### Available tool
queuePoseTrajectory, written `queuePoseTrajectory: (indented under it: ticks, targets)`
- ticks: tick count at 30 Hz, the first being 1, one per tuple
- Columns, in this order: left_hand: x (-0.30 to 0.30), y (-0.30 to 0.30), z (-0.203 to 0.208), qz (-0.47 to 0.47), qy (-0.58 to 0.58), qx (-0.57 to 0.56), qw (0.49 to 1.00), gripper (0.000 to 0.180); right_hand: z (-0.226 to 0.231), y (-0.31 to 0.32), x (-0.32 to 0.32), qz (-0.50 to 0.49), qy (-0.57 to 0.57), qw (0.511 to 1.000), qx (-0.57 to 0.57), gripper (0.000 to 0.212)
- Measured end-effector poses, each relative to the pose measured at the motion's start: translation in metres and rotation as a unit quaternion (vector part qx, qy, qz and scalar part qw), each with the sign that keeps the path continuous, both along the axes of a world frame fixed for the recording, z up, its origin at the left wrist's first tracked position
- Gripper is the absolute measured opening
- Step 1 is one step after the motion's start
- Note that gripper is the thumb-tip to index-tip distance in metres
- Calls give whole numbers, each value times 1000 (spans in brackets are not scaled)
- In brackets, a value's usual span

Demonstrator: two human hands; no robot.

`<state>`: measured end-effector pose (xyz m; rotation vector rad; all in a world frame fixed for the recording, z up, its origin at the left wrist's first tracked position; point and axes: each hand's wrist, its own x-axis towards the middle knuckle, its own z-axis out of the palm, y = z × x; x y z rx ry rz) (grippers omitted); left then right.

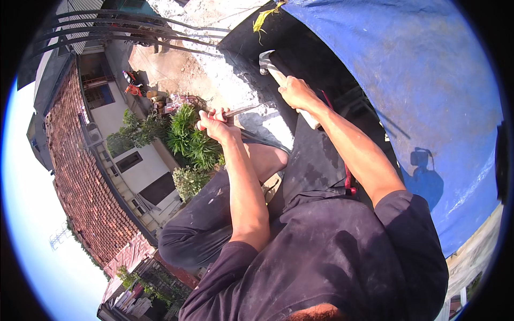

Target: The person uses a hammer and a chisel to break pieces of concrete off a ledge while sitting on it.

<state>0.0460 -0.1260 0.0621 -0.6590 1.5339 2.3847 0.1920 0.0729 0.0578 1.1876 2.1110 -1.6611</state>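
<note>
My left hand [217, 126] is closed around a metal chisel [241, 111]. Its free end points right, against the rough white wall top [267, 120]. My right hand [297, 93] grips the pale handle of a claw hammer [274, 72] partway along. The metal hammer head is raised beyond my fist, above and to the right of the chisel and apart from it. The handle's butt sticks out below my wrist. My bent knee and bare foot, below the hands, are close to the wall.
A blue tarpaulin [407, 69] hangs on the right beside a dark opening. Dark bars [134, 32] run out at the upper left. Far below lie green plants [187, 131], a parked motorbike [133, 83] and a house with a tiled roof [88, 176]. A yellow strip [263, 20] dangles at the top.
</note>
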Motion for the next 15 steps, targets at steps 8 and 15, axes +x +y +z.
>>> queuePoseTrajectory:
  ticks: [8, 15]
  targets:
    - [34, 28, 13, -53, -27, -111, 992, 32, -32, 1, 14, 128, -130, 983, -37, 32]
    - [67, 34, 5, -171, 10, -159, 972, 31, 30, -11, 85, -21, 121, 980, 156, 38]
